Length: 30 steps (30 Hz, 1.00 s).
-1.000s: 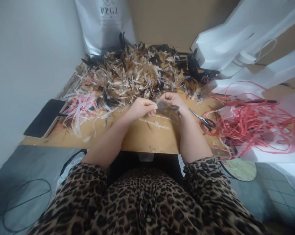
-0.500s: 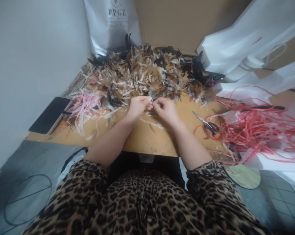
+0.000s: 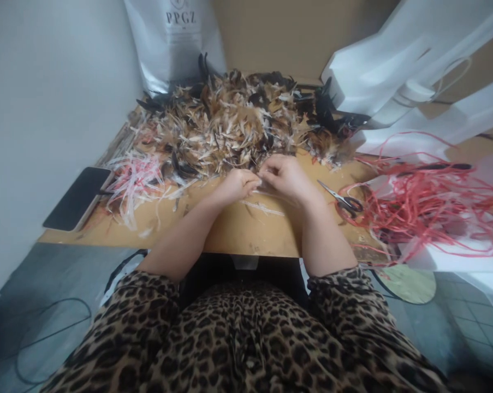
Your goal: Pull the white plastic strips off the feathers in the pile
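Observation:
Close to the front of a big heap of brown, white and black feathers (image 3: 233, 123), my two hands meet over the wooden table (image 3: 246, 234). The fingers of my left hand (image 3: 238, 184) are curled into a pinch. My right hand (image 3: 284, 173) is closed too, its thumb and forefinger almost touching the left fingertips. Whatever small thing lies between them is mostly hidden by the fingers. Thin white plastic strips (image 3: 262, 208) lie on the table just below my hands.
On the right are scissors (image 3: 339, 197) and a tangle of red plastic strips (image 3: 430, 210). Left of the feathers lie pink and white strips (image 3: 135, 177) and a phone (image 3: 78, 199). A silver bag (image 3: 180, 49) stands behind, with white foam pieces (image 3: 364, 76) at back right.
My right hand has turned and lifted slightly over the left one. The left hand has shifted a little down and right, its fingertips now less visible. The view has tilted slightly.

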Available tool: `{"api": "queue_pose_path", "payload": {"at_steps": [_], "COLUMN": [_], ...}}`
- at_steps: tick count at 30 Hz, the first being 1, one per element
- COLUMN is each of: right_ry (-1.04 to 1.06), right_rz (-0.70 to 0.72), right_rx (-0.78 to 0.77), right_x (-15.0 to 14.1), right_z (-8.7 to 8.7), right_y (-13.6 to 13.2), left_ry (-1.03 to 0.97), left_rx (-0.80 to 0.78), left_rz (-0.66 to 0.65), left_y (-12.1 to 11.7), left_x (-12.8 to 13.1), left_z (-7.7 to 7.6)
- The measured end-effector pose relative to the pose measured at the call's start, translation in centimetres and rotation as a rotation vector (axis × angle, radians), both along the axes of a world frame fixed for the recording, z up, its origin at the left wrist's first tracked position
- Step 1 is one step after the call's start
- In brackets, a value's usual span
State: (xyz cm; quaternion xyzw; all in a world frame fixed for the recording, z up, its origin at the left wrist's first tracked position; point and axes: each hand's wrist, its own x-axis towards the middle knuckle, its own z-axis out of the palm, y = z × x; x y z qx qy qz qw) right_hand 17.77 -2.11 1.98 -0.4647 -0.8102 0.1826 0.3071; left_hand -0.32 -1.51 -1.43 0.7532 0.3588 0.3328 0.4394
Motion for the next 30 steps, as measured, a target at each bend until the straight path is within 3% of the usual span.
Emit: {"api": "queue_pose_path", "payload": {"at_steps": [3, 6, 9, 13, 17, 20, 23, 26, 28, 30], "right_ry": [0.273, 0.605, 0.773, 0.906, 0.714, 0.388, 0.040, -0.168, -0.167, -0.069], "right_rz": [0.007, -0.030, -0.119, -0.100, -0.166, -0.203, -0.155, -0.082, -0.022, 0.021], "right_rx": [-0.282, -0.518, -0.530, -0.581, -0.335, -0.085, 0.096, 0.139, 0.111, 0.018], "right_x": [1.0, 0.9, -0.4, -2.9, -4.4, -4.5, -4.0, -3.0, -2.2, -1.1], "right_z": [-0.7, -1.7, -2.6, -3.4, -3.7, -3.3, -2.4, -1.5, -1.0, -0.6], "right_y": [1.0, 1.7, 1.9, 1.5, 0.7, 0.0, -0.5, -0.6, -0.4, -0.1], "left_ry": [-0.089, -0.222, -0.347, -0.485, -0.524, -0.447, -0.256, -0.024, 0.114, 0.179], "left_rx": [-0.078, -0.208, -0.304, -0.377, -0.387, -0.355, -0.274, -0.100, 0.040, 0.083], "left_rz": [-0.045, 0.030, 0.187, 0.381, 0.471, 0.489, 0.436, 0.336, 0.211, 0.069], "left_y": [-0.5, -0.7, -0.2, 0.8, 1.4, 1.3, 1.1, 1.0, 1.0, 0.9], "left_x": [0.2, 0.4, 0.6, 0.8, 0.8, 0.6, 0.2, -0.4, -0.7, -1.0], "left_z": [0.8, 1.4, 1.3, 0.3, -0.3, -0.2, -0.1, -0.2, -0.1, 0.2]}}
